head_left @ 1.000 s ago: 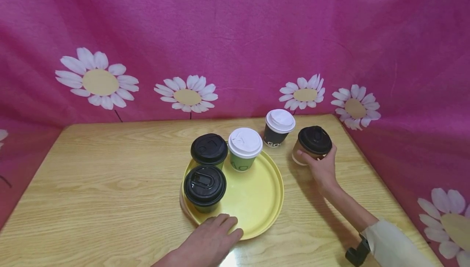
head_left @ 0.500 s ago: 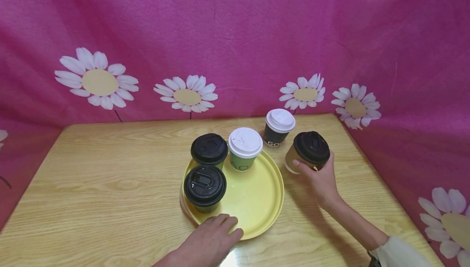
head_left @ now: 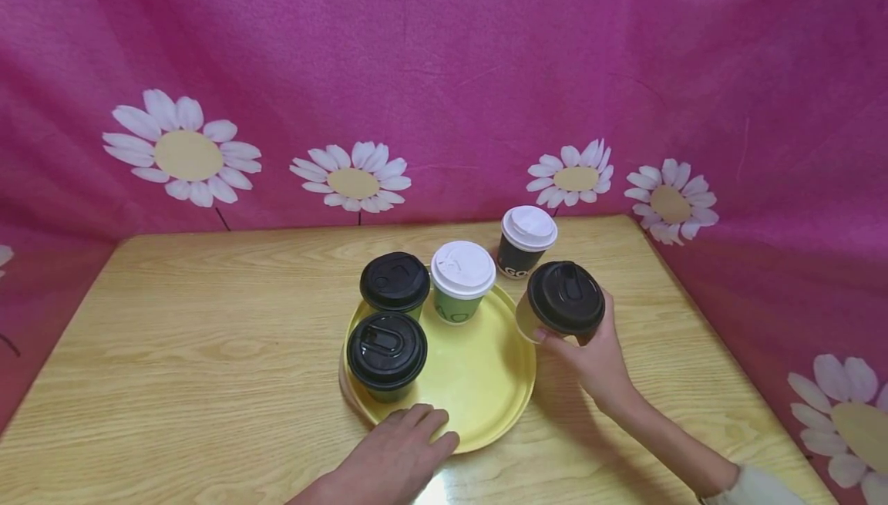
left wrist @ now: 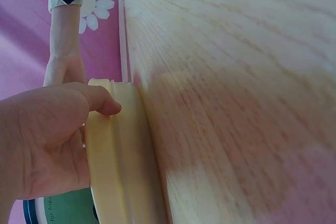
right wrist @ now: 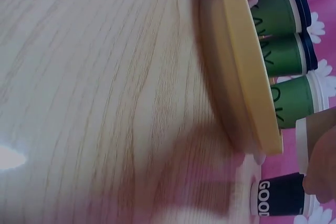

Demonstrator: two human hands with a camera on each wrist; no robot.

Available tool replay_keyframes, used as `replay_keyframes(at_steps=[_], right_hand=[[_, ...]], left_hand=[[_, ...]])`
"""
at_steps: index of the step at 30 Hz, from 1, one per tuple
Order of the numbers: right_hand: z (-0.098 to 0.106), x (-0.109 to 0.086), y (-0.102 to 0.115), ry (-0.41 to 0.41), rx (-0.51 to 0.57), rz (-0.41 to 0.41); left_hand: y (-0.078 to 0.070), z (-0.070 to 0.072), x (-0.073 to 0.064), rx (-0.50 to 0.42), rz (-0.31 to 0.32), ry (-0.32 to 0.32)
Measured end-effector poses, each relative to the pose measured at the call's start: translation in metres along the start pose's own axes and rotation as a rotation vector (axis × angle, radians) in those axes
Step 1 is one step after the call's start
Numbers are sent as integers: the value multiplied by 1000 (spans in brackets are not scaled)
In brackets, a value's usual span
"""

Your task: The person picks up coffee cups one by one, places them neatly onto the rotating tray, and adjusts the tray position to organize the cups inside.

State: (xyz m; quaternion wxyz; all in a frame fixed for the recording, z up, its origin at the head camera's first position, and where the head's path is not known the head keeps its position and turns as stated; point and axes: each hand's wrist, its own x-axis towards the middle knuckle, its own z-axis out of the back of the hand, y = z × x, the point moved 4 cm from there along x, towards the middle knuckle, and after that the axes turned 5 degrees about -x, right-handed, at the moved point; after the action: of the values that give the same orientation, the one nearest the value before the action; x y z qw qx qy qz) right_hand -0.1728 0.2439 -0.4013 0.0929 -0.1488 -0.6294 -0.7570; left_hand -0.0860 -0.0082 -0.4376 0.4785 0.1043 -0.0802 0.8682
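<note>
My right hand [head_left: 602, 366] grips a brown paper coffee cup [head_left: 566, 301] with a black lid, tilted slightly and held up at the right rim of a round yellow tray [head_left: 479, 382]. In the right wrist view the cup's pale base [right wrist: 302, 145] shows off the table. My left hand [head_left: 398, 451] holds the tray's near rim, its thumb [left wrist: 107, 103] on the outer wall in the left wrist view. On the tray stand two green cups with black lids [head_left: 387, 351] [head_left: 395, 281] and a green cup with a white lid [head_left: 462, 277].
A dark cup [head_left: 523, 247] with a white lid stands on the wooden table [head_left: 208, 351] behind the tray, at the right. A pink cloth [head_left: 444, 89] with daisies hangs along the back and sides of the table.
My right hand has lifted the brown cup and carried it left and nearer, from the table to the tray's right rim. The left hand and the other cups have stayed put.
</note>
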Motion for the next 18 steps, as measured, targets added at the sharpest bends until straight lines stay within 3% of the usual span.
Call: replay_keyframes(at_steps=[10, 18], right_hand=[[-16, -16, 9, 107, -100, 38], [-25, -25, 6, 164, -121, -12]], left_hand=[[-1, 2, 0, 14, 8, 42], [-2, 2, -1, 17, 18, 66]])
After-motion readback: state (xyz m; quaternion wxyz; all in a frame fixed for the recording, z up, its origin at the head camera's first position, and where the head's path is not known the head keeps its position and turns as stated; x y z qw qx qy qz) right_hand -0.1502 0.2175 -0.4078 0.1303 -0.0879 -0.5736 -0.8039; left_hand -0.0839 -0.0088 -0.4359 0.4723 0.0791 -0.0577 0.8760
